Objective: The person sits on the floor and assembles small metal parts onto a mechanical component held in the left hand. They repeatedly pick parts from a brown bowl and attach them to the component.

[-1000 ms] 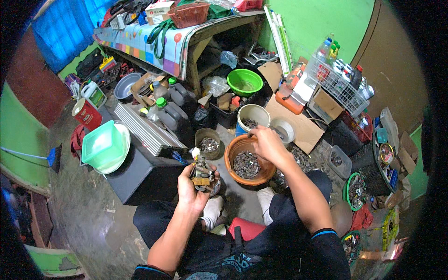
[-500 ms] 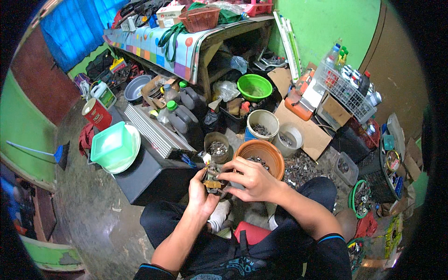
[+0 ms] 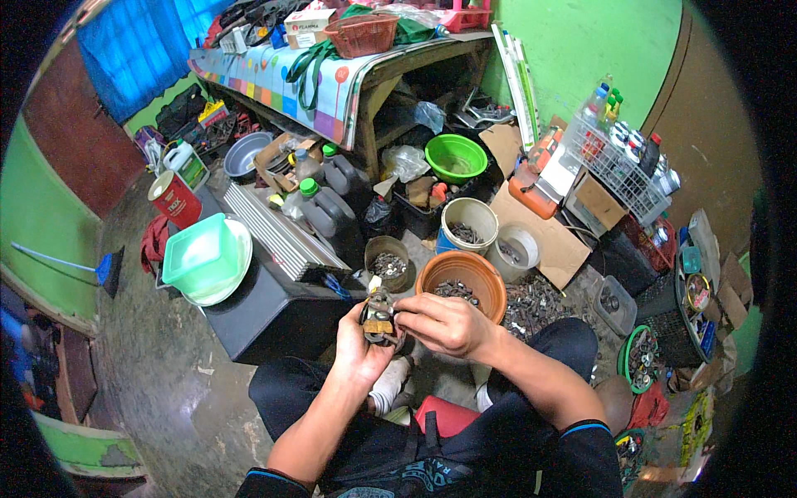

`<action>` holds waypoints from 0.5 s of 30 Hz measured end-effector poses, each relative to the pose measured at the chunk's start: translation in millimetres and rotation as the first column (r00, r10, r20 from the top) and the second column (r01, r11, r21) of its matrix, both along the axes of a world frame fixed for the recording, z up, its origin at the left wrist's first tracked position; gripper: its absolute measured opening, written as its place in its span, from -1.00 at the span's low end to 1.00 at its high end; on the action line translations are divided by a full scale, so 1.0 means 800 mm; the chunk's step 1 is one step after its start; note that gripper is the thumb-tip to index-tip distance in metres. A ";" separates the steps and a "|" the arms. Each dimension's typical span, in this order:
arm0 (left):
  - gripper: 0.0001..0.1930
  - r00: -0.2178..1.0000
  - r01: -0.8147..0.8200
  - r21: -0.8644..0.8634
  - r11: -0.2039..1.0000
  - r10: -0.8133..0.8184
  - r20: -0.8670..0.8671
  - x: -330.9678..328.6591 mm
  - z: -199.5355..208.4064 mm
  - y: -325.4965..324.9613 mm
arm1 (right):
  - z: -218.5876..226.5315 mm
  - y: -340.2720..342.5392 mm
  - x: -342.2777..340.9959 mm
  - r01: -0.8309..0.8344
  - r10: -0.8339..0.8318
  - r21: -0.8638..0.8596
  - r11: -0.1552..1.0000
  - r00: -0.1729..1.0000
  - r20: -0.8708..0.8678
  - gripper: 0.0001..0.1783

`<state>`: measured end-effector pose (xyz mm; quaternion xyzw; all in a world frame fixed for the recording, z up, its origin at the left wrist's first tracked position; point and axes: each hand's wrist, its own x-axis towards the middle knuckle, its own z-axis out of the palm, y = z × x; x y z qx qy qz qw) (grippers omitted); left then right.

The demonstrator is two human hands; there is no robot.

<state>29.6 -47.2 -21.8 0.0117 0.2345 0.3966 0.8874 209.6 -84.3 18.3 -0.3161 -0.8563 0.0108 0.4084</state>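
My left hand [image 3: 359, 353] is wrapped round a small, dark metal mechanical part [image 3: 379, 326] with a yellow-brown block across its middle and a whitish piece at its top. Its exact kind cannot be made out. At the part's right edge, my right hand [image 3: 450, 325] has its thumb and fingers drawn together in a pinch. Whatever lies between those fingertips is hidden. Just beyond my hands stands an orange-brown basin [image 3: 491, 280] with small dark metal pieces in it.
A black box [image 3: 278, 319] stands left of my hands, bearing a green plastic tub [image 3: 198, 253]. Small metal pieces [image 3: 540, 307] lie heaped on the floor to the right. Beyond are a white bucket [image 3: 467, 217], a green basin [image 3: 456, 158] and dark jerrycans [image 3: 332, 217].
My right hand's fingers have drawn back from across the part to its right edge and closed together. The part now shows more fully in my left hand.
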 end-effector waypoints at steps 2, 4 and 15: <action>-0.70 0.999 -0.019 -0.011 1.000 0.019 0.039 -0.003 0.001 0.004 | 0.001 0.002 -0.004 0.002 -0.002 -0.005 1.000 0.996 -0.088 -0.73; -0.68 0.982 -0.172 -0.047 0.984 0.168 -0.084 0.003 0.020 0.005 | 0.005 0.009 -0.001 0.068 -0.067 0.004 0.998 0.986 -0.152 -0.73; -0.68 0.869 -0.483 0.035 0.875 0.484 -0.103 -0.037 0.013 0.036 | -0.124 0.101 0.015 0.561 -0.041 -0.697 0.447 0.791 0.611 -0.68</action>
